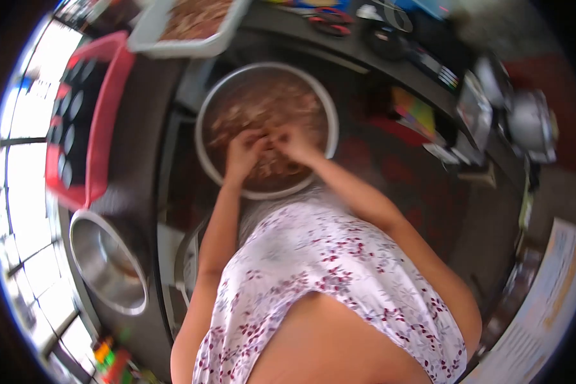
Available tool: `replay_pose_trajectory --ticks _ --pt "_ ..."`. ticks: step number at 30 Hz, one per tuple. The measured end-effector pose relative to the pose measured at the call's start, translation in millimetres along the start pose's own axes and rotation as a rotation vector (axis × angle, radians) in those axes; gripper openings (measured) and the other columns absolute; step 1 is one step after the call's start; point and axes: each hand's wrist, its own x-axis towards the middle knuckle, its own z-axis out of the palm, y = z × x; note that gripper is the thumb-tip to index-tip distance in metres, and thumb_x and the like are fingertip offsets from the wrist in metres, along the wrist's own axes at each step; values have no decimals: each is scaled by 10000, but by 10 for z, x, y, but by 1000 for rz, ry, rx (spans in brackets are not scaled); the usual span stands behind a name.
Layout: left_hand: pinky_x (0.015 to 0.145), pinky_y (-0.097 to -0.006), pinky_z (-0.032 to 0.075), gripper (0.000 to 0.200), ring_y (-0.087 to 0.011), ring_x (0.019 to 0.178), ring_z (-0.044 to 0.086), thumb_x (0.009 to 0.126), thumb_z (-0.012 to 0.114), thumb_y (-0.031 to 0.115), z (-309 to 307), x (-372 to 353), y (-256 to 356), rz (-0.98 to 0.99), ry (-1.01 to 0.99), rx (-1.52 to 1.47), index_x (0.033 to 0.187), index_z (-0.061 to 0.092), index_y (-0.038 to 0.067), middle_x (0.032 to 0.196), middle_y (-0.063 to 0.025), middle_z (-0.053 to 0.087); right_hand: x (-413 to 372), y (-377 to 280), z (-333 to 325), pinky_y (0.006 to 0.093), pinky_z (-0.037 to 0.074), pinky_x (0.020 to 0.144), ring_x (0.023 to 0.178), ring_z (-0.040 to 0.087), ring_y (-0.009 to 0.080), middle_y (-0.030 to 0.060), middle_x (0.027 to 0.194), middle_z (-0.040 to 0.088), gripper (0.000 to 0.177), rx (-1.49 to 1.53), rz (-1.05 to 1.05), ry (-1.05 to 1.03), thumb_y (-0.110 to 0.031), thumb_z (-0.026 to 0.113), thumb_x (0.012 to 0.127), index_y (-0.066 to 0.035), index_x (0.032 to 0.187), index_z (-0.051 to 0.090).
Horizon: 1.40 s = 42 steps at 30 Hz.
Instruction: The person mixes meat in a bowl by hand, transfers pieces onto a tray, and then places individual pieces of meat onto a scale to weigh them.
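Note:
A large round metal basin (331,115) holds many brownish, shredded-looking pieces (262,105). Over the near half of the basin, my left hand (244,153) has its fingers bent inward at the pieces. My right hand (294,143) meets it from the other side, fingertips pinched close to those of the left. Something small seems to be between the fingertips, but blur hides what it is. Both forearms come in over the basin's near rim.
A white tub (205,47) of similar pieces stands at the top left. On the left counter are a pink basket (102,121) with dark cups and an empty-looking metal bowl (109,262). Scissors (329,22) lie at the top; metal pots (531,121) stand at the right.

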Motion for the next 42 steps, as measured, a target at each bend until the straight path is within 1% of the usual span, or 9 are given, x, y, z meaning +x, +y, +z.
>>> replay_pose_trajectory --ticks 1,5,8,11,14,19,23,35,42 --pt "736 -313 533 254 -188 818 673 833 661 79 -11 26 -174 225 91 177 1073 641 -3 958 -124 694 -54 -27 74 401 522 722 824 662 297 197 871 665 131 -229 -58 85 -45 616 768 -34 872 695" --pt "755 -396 509 261 -333 868 655 793 679 93 -131 -74 -254 266 168 589 1034 644 -1 935 -184 666 -157 151 98 470 505 753 882 645 342 206 920 663 190 -604 -130 30 -23 526 775 -56 853 697" --pt "765 -405 503 258 -352 892 638 787 682 81 -263 -141 -318 187 112 741 1023 638 -11 975 -185 644 -206 85 -76 445 519 749 861 651 343 205 905 664 136 -437 -158 95 -69 607 767 -48 864 700" --pt "763 -410 499 259 -352 875 637 790 679 74 -305 -231 -334 148 153 733 1029 632 -15 986 -187 632 -201 291 -467 255 535 536 626 661 119 89 860 697 218 359 130 102 -137 745 789 -42 978 689" --pt "747 -397 499 257 -301 888 650 812 661 81 -287 -319 -355 64 187 671 1049 630 -14 973 -178 663 -481 180 -1490 257 527 545 670 637 100 57 815 693 178 585 219 308 -181 705 827 -57 955 694" --pt "769 -405 495 241 -334 879 644 810 670 80 -211 -328 -461 72 225 707 1031 645 -10 951 -193 663 -1157 644 -3389 239 500 563 686 638 101 42 801 688 326 320 165 990 -361 695 836 -42 904 674" --pt "780 -403 495 256 -331 894 648 804 679 96 -145 -254 -466 42 254 655 1034 645 -12 949 -183 670 -1484 1658 -4652 211 455 502 615 607 79 33 780 682 212 31 316 1222 -222 703 845 -36 942 673" --pt "759 -391 509 281 -315 872 670 813 655 101 320 -324 -137 -107 340 530 1069 639 -14 941 -179 684 -905 2665 -5634 237 402 433 523 542 96 4 656 596 143 172 604 727 -189 689 842 -58 900 685" --pt "753 -372 514 283 -284 882 681 816 633 121 422 -387 -247 -106 369 636 1058 634 -24 945 -188 687 -916 2653 -5885 242 428 468 566 562 100 10 705 617 161 153 653 742 -133 676 829 -64 975 677"
